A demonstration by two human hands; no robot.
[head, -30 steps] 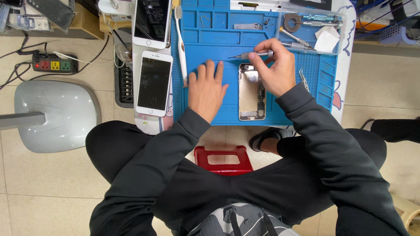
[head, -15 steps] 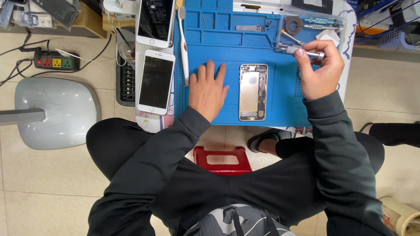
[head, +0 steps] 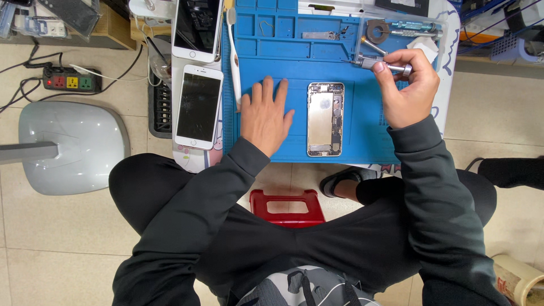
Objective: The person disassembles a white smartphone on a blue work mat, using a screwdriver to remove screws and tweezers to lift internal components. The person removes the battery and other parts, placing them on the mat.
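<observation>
An opened phone body (head: 324, 119) lies flat in the middle of the blue work mat (head: 294, 62), its metal insides showing. My left hand (head: 264, 115) rests palm down on the mat just left of it, fingers spread, holding nothing. My right hand (head: 406, 86) is at the mat's upper right, fingers closed on a small silver screwdriver (head: 381, 65) held roughly level. Beyond it, a clear tray (head: 422, 35) holds metal tools and a roll of tape.
Two white phones lie left of the mat, one (head: 198, 106) nearer, one (head: 196, 28) farther. A white toothbrush (head: 233, 54) lies along the mat's left edge. A power strip (head: 71, 80) and grey lamp base (head: 71, 147) are on the floor at left; a red stool (head: 286, 207) shows between my legs.
My right hand has left the opened phone and moved up and right to the mat's corner, now holding the screwdriver. The left hand has stayed in place.
</observation>
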